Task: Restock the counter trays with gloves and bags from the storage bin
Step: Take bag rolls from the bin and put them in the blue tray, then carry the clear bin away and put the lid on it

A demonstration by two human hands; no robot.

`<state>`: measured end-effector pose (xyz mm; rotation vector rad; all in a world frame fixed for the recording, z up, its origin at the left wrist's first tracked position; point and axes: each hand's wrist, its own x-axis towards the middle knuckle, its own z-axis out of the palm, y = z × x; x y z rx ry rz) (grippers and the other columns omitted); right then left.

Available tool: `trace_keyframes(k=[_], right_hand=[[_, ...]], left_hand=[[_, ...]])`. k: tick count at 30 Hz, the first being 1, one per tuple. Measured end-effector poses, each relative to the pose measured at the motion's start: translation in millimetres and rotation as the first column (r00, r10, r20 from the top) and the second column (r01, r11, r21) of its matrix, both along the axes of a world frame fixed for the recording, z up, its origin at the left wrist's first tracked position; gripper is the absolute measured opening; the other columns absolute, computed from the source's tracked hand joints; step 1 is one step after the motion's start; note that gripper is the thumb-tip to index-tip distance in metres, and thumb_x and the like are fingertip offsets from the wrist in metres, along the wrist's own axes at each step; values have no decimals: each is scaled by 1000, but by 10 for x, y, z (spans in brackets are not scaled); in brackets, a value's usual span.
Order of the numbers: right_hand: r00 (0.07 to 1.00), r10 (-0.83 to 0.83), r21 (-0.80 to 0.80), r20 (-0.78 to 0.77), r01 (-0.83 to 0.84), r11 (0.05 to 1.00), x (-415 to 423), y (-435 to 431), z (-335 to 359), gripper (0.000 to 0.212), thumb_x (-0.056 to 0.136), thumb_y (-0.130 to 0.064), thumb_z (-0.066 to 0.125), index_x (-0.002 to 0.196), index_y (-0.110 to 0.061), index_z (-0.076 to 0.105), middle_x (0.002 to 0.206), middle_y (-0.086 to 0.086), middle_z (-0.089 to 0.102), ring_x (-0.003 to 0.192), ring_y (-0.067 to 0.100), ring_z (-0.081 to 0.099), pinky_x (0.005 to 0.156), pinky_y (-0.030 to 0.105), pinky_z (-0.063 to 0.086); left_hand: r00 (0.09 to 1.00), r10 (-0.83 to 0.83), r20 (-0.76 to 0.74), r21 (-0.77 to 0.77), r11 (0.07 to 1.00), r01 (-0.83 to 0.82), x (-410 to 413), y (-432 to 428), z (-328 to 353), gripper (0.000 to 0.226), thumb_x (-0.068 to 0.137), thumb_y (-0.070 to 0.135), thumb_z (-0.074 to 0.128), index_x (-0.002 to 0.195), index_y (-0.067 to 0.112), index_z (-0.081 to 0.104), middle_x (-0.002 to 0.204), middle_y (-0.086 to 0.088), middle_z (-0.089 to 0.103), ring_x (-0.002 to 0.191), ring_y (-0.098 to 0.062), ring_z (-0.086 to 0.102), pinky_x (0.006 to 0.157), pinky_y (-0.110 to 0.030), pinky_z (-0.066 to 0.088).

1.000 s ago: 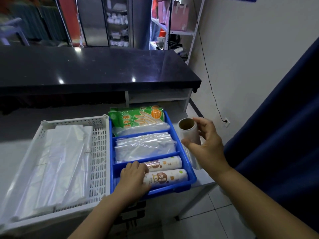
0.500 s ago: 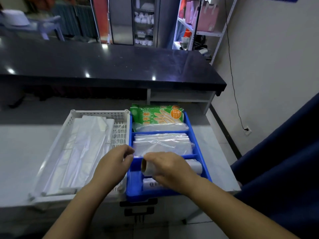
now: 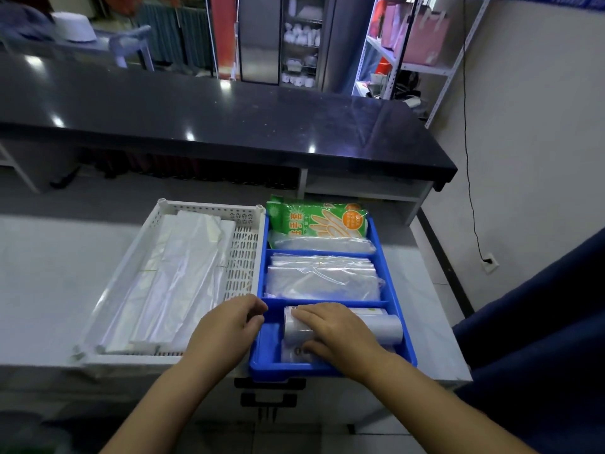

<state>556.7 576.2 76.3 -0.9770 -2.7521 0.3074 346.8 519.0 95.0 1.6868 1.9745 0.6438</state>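
In the near compartment of the blue tray (image 3: 278, 368), the right hand (image 3: 330, 335) curls fingers and thumb round a clear roll of bags (image 3: 383, 327) lying on other rolls. The left hand (image 3: 226, 326) grips the tray's left wall, so this roll seems all but placed. Farther back, flat clear bags (image 3: 324, 276) and a green glove pack (image 3: 317, 221) fill the other compartments, and the white tray (image 3: 209, 208) at left holds folded bags; little looks left to do, though the storage bin is out of view.
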Motion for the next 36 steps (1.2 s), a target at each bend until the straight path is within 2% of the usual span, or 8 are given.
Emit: trace_keyframes(k=[6, 9, 12, 15, 18, 24, 29, 36], right_hand=[[997, -72, -24, 5, 72, 997, 238, 9, 20, 54, 84, -37, 59, 134, -28, 43, 134, -5, 54, 121, 14, 48, 106, 29, 32], [998, -57, 12, 4, 57, 998, 270, 44, 138, 47, 84, -35, 59, 129, -23, 51, 128, -3, 59, 115, 17, 53, 102, 34, 39], [1000, 1, 83, -13, 0, 997, 191, 123, 296, 37, 82, -29, 62, 118, -18, 62, 119, 1, 65, 108, 22, 59, 97, 38, 45], [995, 98, 62, 2, -98, 993, -33, 176, 391, 33, 89, -32, 55, 121, -23, 60, 124, -3, 62, 114, 16, 53, 100, 32, 38], [979, 200, 45, -46, -198, 979, -335, 142, 423, 28, 88, -26, 57, 114, -21, 64, 117, -2, 66, 107, 18, 58, 93, 32, 42], [868, 470, 22, -159, -473, 881, -1171, -260, 391, 17, 77, -14, 70, 94, -16, 73, 91, 2, 74, 82, 24, 68, 72, 34, 54], [780, 618, 1, -99, -621, 784, -1747, -787, 345, 19, 81, -18, 64, 99, -17, 70, 95, 6, 72, 86, 30, 64, 71, 35, 50], [693, 720, -13, -33, -721, 693, -2253, -1616, 333, 22, 91, -29, 51, 107, -26, 65, 106, -4, 68, 97, 12, 60, 80, 25, 46]], left_hand=[[995, -19, -100, 30, 999, 22, 89, 58, 13, 16, 88, 32, 54, 102, 35, 59, 103, 11, 67, 91, -7, 59, 76, -24, 48], [989, 13, -146, 79, 997, -1, 85, 73, 82, 15, 88, 33, 53, 101, 35, 59, 102, 11, 68, 90, -8, 60, 69, -22, 44], [978, 74, -195, 105, 993, -54, 43, 2, 168, 18, 88, 34, 51, 104, 35, 59, 104, 11, 68, 91, -9, 60, 69, -24, 46], [955, 175, -239, 132, 980, -147, -69, -215, 234, 22, 89, 35, 49, 108, 34, 59, 104, 13, 67, 91, -10, 60, 71, -27, 48], [934, 254, -252, 132, 965, -227, -218, -540, 253, 23, 89, 35, 50, 109, 33, 60, 103, 14, 66, 95, -10, 59, 75, -28, 48], [814, 525, -249, 136, 851, -507, -529, -1510, 267, 12, 84, 27, 59, 94, 27, 66, 92, 6, 69, 88, -18, 62, 72, -31, 47], [697, 673, -247, 119, 735, -668, -752, -2305, 249, 10, 85, 27, 59, 93, 27, 65, 93, 7, 68, 89, -16, 61, 72, -31, 47], [621, 759, -194, 105, 645, -756, -1076, -3238, 219, 13, 87, 30, 57, 97, 31, 65, 96, 11, 68, 87, -12, 60, 67, -31, 47]])
